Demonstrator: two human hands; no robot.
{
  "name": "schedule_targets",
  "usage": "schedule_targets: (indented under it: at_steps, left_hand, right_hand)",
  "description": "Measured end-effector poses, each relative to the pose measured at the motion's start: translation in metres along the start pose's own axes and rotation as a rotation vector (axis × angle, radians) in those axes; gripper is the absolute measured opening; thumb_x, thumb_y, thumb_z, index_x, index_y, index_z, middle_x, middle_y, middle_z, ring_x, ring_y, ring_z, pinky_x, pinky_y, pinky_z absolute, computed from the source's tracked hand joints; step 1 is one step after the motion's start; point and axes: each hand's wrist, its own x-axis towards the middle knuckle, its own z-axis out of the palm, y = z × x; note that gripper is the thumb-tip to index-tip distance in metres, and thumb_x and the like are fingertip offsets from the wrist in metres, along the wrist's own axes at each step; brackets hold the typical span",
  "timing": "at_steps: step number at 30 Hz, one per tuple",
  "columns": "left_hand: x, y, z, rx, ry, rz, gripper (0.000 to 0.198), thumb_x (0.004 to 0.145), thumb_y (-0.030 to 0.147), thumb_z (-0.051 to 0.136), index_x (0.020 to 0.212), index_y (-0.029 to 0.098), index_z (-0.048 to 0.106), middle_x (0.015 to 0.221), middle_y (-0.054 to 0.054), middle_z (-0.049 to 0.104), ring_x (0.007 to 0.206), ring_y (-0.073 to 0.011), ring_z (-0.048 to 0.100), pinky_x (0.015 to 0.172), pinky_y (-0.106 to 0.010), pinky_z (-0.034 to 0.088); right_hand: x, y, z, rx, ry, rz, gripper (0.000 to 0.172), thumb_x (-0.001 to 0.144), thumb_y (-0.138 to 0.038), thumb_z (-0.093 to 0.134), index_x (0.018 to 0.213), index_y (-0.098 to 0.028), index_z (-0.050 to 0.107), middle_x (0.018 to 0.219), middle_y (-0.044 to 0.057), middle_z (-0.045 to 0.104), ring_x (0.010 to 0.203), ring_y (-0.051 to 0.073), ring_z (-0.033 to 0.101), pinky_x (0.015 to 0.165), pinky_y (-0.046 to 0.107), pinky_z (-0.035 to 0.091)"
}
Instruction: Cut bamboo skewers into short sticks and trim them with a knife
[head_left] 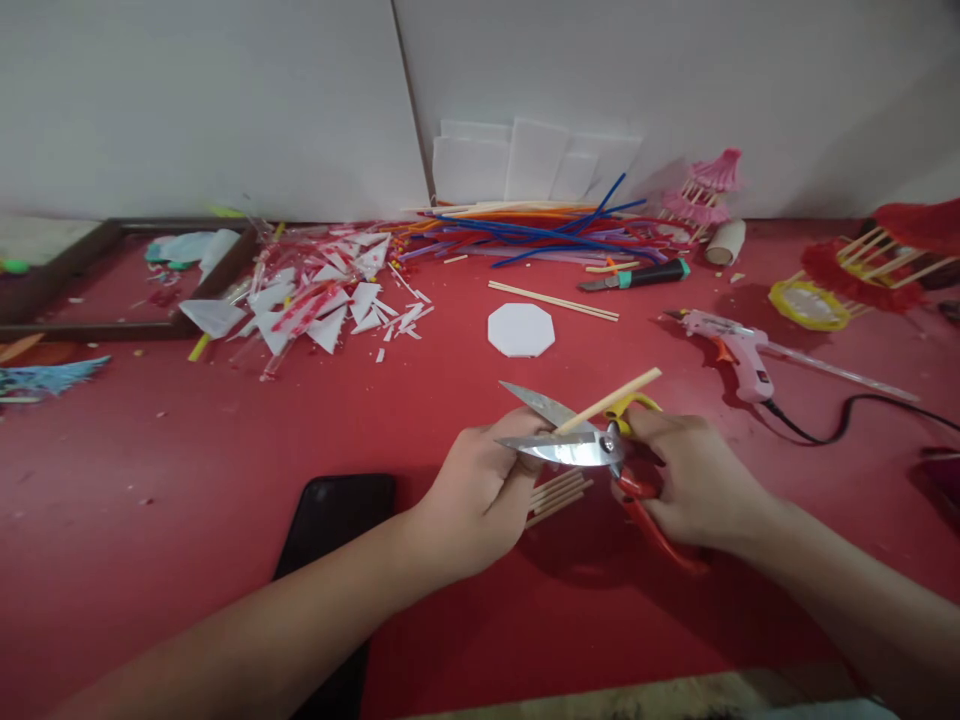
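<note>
My left hand [480,490] pinches a thin wooden stick [611,398], which points up to the right between open scissor blades. In my right hand [694,480] are the scissors [574,450], gripped by handles that show yellow and red. Their blades are spread around the stick close to my left fingers. Several short wooden sticks [559,495] lie side by side on the red table under my hands, partly hidden by the left one. Beyond the blades lies a white octagonal piece [521,330], with two longer sticks [553,300] behind it.
A pink glue gun [731,345] with a black cord and a box cutter [637,275] lie at right. Coloured pipe cleaners [525,230] run along the wall. Scraps [315,290] are heaped at left, near a dark frame [112,330]. A black phone [341,510] lies by my left forearm.
</note>
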Motion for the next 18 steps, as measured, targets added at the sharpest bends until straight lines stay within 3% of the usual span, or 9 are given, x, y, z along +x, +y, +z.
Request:
schedule_targets:
  at_steps: [2, 5, 8, 10, 18]
  left_hand:
    - [0.000, 0.000, 0.002, 0.043, 0.071, -0.017, 0.025, 0.093, 0.010, 0.038, 0.096, 0.018, 0.061, 0.091, -0.003, 0.068, 0.079, -0.0115, 0.065, 0.069, -0.022, 0.050]
    - [0.000, -0.002, 0.004, 0.229, 0.162, -0.022, 0.019, 0.095, 0.017, 0.039, 0.092, 0.017, 0.058, 0.074, -0.001, 0.064, 0.061, -0.0115, 0.059, 0.055, -0.022, 0.044]
    - [0.001, -0.005, 0.002, 0.445, 0.171, 0.030, 0.015, 0.091, 0.014, 0.040, 0.091, 0.016, 0.056, 0.062, 0.001, 0.056, 0.049, -0.0124, 0.049, 0.048, -0.024, 0.037]
    - [0.001, -0.005, 0.000, 0.469, 0.155, 0.027, 0.018, 0.089, 0.012, 0.039, 0.089, 0.016, 0.057, 0.062, 0.001, 0.055, 0.048, -0.0125, 0.047, 0.049, -0.025, 0.037]
    - [0.007, -0.005, -0.001, -0.147, 0.013, -0.165, 0.028, 0.097, 0.028, 0.039, 0.096, 0.017, 0.064, 0.083, -0.005, 0.062, 0.070, -0.0137, 0.055, 0.067, -0.027, 0.046]
  right_hand:
    - [0.002, -0.003, 0.000, 0.038, -0.020, 0.033, 0.019, 0.067, -0.025, 0.054, 0.065, -0.024, 0.035, 0.058, -0.003, 0.047, 0.048, 0.011, 0.041, 0.047, 0.024, 0.030]
    - [0.004, -0.008, 0.001, 0.097, -0.069, 0.082, 0.021, 0.067, -0.022, 0.054, 0.063, -0.024, 0.033, 0.053, -0.005, 0.042, 0.046, 0.010, 0.037, 0.045, 0.022, 0.027]
    - [0.004, -0.011, 0.003, 0.071, -0.090, 0.130, 0.019, 0.066, -0.019, 0.054, 0.064, -0.023, 0.036, 0.055, -0.004, 0.045, 0.048, 0.010, 0.037, 0.046, 0.023, 0.026]
    - [0.004, -0.012, 0.003, 0.045, -0.080, 0.149, 0.016, 0.066, -0.020, 0.056, 0.069, -0.022, 0.041, 0.061, -0.002, 0.051, 0.052, 0.011, 0.041, 0.049, 0.023, 0.029]
    - [0.007, -0.005, -0.002, 0.073, -0.052, 0.101, 0.019, 0.066, -0.023, 0.059, 0.070, -0.022, 0.040, 0.064, -0.002, 0.052, 0.054, 0.011, 0.043, 0.051, 0.023, 0.033]
